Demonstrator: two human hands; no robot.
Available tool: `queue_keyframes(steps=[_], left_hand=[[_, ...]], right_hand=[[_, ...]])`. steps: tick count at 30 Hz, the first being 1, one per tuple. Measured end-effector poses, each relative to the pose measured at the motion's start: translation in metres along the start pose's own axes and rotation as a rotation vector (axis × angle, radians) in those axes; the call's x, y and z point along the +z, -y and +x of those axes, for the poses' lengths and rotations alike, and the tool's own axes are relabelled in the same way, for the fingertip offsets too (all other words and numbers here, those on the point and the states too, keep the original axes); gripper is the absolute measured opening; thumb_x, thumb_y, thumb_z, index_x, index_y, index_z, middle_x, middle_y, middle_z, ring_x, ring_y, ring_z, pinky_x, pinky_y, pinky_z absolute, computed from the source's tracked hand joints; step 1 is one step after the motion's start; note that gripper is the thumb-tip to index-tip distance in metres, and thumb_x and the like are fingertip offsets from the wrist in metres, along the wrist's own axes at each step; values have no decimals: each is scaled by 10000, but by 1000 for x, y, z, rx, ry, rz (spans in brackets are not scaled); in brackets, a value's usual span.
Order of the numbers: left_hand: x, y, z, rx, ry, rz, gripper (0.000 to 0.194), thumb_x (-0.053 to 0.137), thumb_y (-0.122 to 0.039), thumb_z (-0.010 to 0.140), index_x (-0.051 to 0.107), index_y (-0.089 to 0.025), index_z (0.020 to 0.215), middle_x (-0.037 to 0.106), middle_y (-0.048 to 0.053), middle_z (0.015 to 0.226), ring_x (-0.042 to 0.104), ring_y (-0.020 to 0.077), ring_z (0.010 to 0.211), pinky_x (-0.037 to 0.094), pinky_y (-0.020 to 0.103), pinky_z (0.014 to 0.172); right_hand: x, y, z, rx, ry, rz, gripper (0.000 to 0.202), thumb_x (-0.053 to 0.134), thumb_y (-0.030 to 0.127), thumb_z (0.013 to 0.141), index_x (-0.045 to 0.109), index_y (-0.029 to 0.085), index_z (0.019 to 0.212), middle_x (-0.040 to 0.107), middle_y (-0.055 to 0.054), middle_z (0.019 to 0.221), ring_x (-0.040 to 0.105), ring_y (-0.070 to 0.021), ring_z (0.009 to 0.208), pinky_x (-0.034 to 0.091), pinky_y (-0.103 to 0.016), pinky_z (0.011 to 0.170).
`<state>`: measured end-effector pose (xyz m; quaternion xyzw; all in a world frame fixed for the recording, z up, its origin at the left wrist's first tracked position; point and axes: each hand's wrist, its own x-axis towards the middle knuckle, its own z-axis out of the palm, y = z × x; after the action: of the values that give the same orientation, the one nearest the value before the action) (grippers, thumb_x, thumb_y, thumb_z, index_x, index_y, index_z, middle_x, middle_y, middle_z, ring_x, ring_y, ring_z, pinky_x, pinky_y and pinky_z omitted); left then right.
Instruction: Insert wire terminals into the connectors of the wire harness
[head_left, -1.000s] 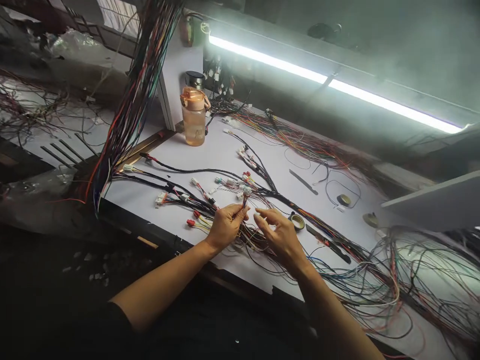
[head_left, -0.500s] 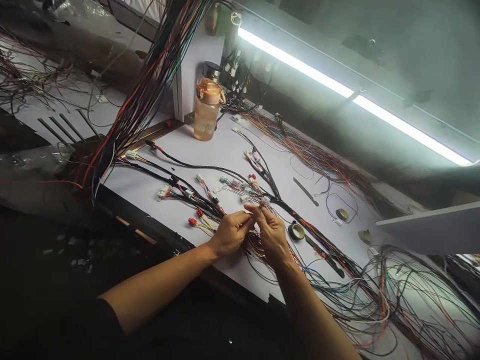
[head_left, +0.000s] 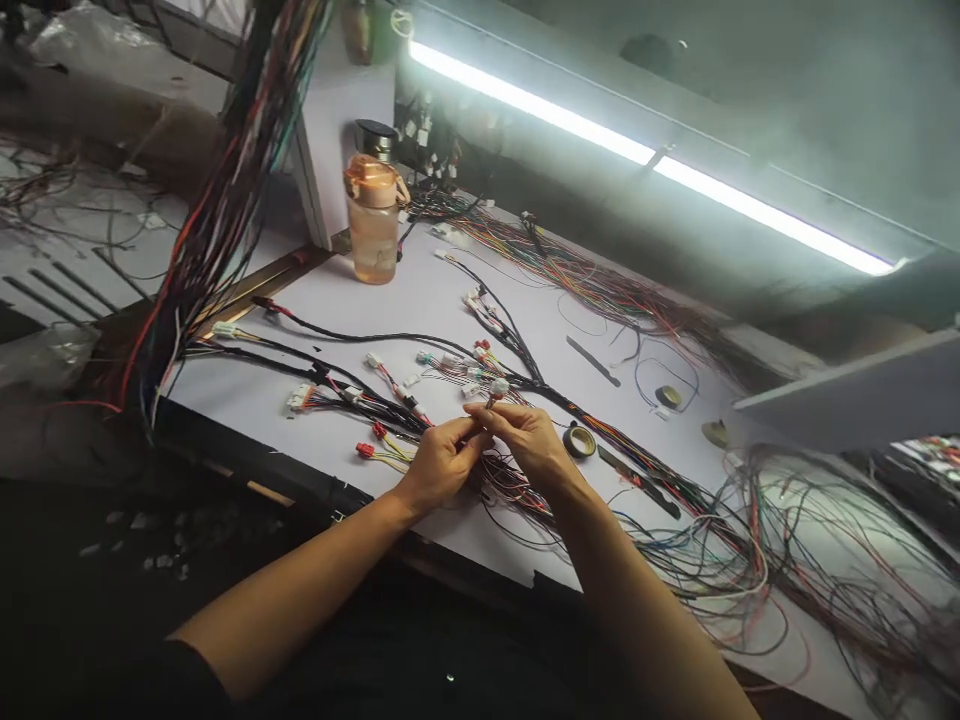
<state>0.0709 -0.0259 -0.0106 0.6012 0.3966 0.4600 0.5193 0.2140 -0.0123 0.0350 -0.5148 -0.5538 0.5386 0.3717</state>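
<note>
My left hand (head_left: 444, 465) is closed, its thumb and fingertips pinching thin wires at the front of the bench. Right against it, my right hand (head_left: 531, 445) pinches the same wires, just under a small white connector (head_left: 499, 387) that sticks up above the fingers. The exact grip between the fingertips is hidden. Beneath the hands runs a wiring harness (head_left: 574, 410) with black-taped branches. To the left lie red connectors (head_left: 365, 450) on yellowish wires and a wide white connector (head_left: 299, 399). A roll of black tape (head_left: 579, 440) rests beside my right wrist.
A bottle with an orange lid (head_left: 373, 225) stands at the back left, near a thick hanging wire bundle (head_left: 225, 170). Loose wires (head_left: 750, 540) spread over the right side. A dark flat strip (head_left: 641, 485) lies near my right forearm. A lamp tube (head_left: 540, 105) crosses above.
The whole view has shifted, so the bench appears further left. Both hands stay together at the wires, and the white connector now stands more upright above the fingers.
</note>
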Motion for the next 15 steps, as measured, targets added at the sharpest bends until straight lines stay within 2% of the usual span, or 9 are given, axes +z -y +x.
queue_keyframes(steps=[3,7,9,12,15], left_hand=[[0,1,0,-31,-73,-27,261,611,-366,863,699,-149,977,698,45,875,633,182,866,483,270,811],[1,1,2,-12,-97,97,285,569,-386,887,715,-142,908,674,18,735,587,138,681,470,231,660],[1,2,3,-5,-88,139,304,555,-396,894,712,-137,885,649,6,691,543,120,623,446,218,604],[1,2,3,-14,-81,142,317,549,-412,896,701,-134,883,634,2,690,536,119,631,442,213,605],[1,2,2,-30,-67,127,318,547,-422,896,684,-138,852,631,6,701,547,125,654,449,217,624]], right_hand=[[6,3,1,-29,-17,27,371,658,538,782,697,179,695,527,13,646,474,-134,669,382,-273,651],[6,2,1,-40,-13,118,443,655,556,773,541,175,577,390,40,591,345,-97,580,280,-254,542],[4,2,1,-25,6,143,423,663,557,765,568,172,619,389,43,597,333,-93,573,262,-252,531],[2,3,-2,-5,55,155,388,663,549,767,671,162,784,454,34,641,370,-98,598,287,-248,553],[1,5,-3,-14,42,179,389,633,554,790,690,170,803,474,30,660,381,-99,605,301,-245,556]])
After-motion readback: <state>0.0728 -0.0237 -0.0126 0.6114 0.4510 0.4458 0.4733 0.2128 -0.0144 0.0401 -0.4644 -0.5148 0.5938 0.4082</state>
